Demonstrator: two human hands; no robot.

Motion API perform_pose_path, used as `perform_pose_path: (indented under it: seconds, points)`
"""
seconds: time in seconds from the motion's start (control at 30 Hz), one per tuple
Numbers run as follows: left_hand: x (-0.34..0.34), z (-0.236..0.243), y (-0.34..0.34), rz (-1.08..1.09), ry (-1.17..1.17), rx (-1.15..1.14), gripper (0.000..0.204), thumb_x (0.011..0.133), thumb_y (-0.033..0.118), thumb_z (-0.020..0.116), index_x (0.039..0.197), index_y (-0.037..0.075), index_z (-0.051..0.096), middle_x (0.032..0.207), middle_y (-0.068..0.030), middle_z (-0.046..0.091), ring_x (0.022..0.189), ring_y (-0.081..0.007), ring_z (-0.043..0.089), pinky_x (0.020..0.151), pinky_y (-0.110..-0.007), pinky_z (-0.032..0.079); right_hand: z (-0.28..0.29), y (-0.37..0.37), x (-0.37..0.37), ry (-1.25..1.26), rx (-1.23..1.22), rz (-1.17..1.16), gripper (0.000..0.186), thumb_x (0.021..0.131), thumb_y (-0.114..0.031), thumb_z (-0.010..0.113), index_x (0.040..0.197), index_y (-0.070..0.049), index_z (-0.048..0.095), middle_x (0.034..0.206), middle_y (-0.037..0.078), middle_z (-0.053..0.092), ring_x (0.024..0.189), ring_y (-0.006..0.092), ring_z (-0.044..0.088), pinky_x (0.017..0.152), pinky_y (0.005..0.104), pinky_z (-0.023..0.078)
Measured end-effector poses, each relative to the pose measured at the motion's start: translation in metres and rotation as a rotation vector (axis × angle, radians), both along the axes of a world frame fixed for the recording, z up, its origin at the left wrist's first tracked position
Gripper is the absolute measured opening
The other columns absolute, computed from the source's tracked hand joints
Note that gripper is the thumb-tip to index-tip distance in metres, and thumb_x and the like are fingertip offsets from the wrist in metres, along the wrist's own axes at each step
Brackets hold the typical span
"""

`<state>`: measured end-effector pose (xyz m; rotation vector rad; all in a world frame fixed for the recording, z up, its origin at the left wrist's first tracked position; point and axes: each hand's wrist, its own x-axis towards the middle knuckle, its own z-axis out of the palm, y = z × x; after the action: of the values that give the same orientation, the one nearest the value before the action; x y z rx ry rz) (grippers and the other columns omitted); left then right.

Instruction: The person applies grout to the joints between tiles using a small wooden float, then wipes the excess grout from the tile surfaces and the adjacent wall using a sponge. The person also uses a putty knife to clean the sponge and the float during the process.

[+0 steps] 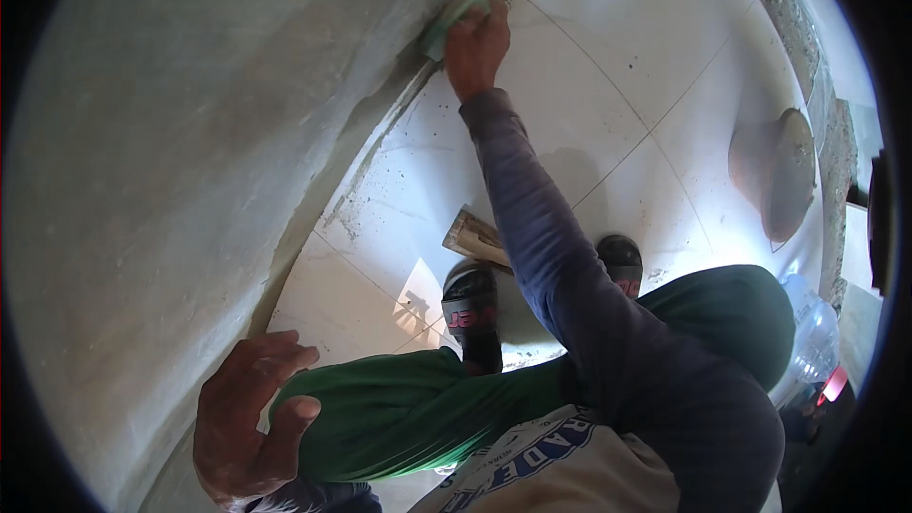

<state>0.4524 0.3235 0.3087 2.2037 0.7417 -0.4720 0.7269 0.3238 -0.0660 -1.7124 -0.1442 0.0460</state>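
Note:
My right hand (475,47) grips a pale green pad (450,30), perhaps a sponge or float, against the base of the plastered grey wall (180,133), where a rough grey strip meets the white floor tiles (579,57). My left hand (256,418) is low at the left, near the wall and beside my green-clad knee, with its fingers curved and apart and nothing visible in them. A short wooden board (464,236) lies on the tiles under my right forearm, just beyond my sandalled foot (467,304).
A dusty, round tan container (769,180) stands on the tiles at the right, beside a rough broken edge (834,161). A large clear plastic bottle (815,342) with a red part is at the lower right, by my right knee. A dark object sits at the far right edge.

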Motion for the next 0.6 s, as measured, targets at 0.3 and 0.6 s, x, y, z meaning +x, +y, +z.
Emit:
perform_pose_path:
  seconds: [0.3, 0.6]
  points:
    - [-0.018, 0.010, 0.008, 0.034, -0.015, 0.023, 0.050, 0.098, 0.042, 0.067, 0.113, -0.005, 0.071, 0.105, -0.0231, 0.073, 0.098, -0.0364, 0.072, 0.090, -0.044, 0.056, 0.015, 0.013, 0.045, -0.085, -0.061, 0.037, 0.034, 0.098, -0.011, 0.052, 0.126, 0.007, 0.058, 0.109, 0.032, 0.067, 0.104, 0.0513, 0.065, 0.090, 0.0549, 0.050]
    - [0.006, -0.001, 0.009, -0.088, -0.117, -0.042, 0.051, 0.097, 0.042, 0.067, 0.111, -0.006, 0.073, 0.103, -0.0229, 0.073, 0.104, -0.0381, 0.071, 0.088, -0.046, 0.057, -0.041, 0.013, -0.180, 0.090, -0.035, 0.088, 0.038, 0.104, -0.013, 0.051, 0.138, 0.004, 0.048, 0.122, 0.035, 0.064, 0.109, 0.0508, 0.066, 0.094, 0.0510, 0.053]
